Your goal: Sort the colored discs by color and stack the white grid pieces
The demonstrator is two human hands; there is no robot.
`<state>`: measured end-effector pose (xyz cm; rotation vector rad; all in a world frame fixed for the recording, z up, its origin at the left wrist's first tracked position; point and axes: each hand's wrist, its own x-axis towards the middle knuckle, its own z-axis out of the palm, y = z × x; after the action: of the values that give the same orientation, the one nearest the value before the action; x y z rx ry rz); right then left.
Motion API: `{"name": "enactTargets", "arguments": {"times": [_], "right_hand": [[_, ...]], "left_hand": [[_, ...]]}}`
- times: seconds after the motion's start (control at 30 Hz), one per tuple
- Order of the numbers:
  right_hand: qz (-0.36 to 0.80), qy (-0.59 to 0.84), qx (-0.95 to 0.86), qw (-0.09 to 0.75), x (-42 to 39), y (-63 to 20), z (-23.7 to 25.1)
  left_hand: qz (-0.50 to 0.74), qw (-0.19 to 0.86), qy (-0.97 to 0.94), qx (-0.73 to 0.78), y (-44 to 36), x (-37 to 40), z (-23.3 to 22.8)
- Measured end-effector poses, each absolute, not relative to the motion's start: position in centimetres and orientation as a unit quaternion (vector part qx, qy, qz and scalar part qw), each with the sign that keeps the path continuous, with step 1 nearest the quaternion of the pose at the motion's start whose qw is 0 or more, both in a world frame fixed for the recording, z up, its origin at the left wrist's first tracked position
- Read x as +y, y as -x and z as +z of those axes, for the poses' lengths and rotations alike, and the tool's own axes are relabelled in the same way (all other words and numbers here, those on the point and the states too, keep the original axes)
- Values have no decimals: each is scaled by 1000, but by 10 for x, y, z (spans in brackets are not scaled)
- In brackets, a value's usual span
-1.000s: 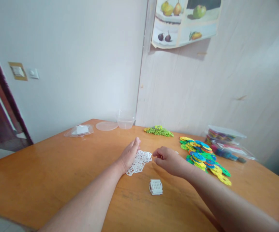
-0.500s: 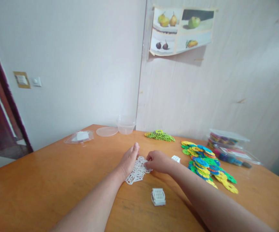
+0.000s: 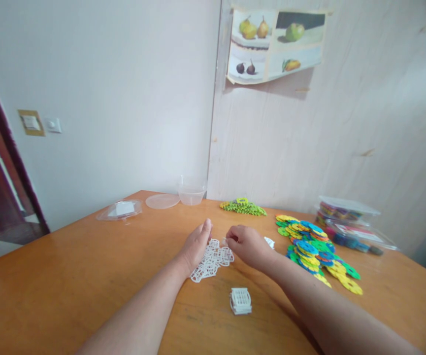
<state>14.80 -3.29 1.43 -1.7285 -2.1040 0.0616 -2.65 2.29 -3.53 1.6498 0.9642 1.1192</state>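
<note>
A loose pile of flat white openwork plastic pieces (image 3: 213,261) lies on the wooden table between my hands. My left hand (image 3: 198,245) rests on its edge along the pile's left side, thumb up and fingers stretched, holding nothing. Just beyond the pile's right side, my right hand (image 3: 245,243) has its fingers curled in a pinch. Something pale shows at its fingertips, too small to make out. Nearer to me sits a neat stack of white lattice pieces (image 3: 241,301). Another white piece (image 3: 269,242) is partly hidden behind my right wrist.
Colourful notched discs (image 3: 311,246) are heaped at the right, before clear boxes (image 3: 349,222). Along the back are a green heap of small pieces (image 3: 244,207), a clear bowl (image 3: 191,195) and a round lid (image 3: 162,201). A clear package (image 3: 120,209) lies at far left.
My right hand has lifted slightly away from the pile, up and to the right, uncovering the white pieces at its right edge. My left hand stays in place.
</note>
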Motion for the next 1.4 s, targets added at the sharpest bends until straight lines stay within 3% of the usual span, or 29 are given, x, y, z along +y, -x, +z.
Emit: {"name": "enactTargets", "arguments": {"times": [0.27,0.4,0.77,1.2,1.4], "right_hand": [[-22,623,-762,175,-86,-178,6],[-1,604,-782,151,-104,-179,1],[71,581,-790,185,-170,-207,-9],[61,575,-794,191,-166,-213,-17],[52,568,-795,206,-162,-216,-23]], "left_hand": [[435,457,-667,396,26,23,-36],[429,458,-675,389,28,22,-35],[448,406,-683,410,35,19,-27],[427,289,-695,501,52,4,-10],[357,307,-708,527,61,-7,-8]]}}
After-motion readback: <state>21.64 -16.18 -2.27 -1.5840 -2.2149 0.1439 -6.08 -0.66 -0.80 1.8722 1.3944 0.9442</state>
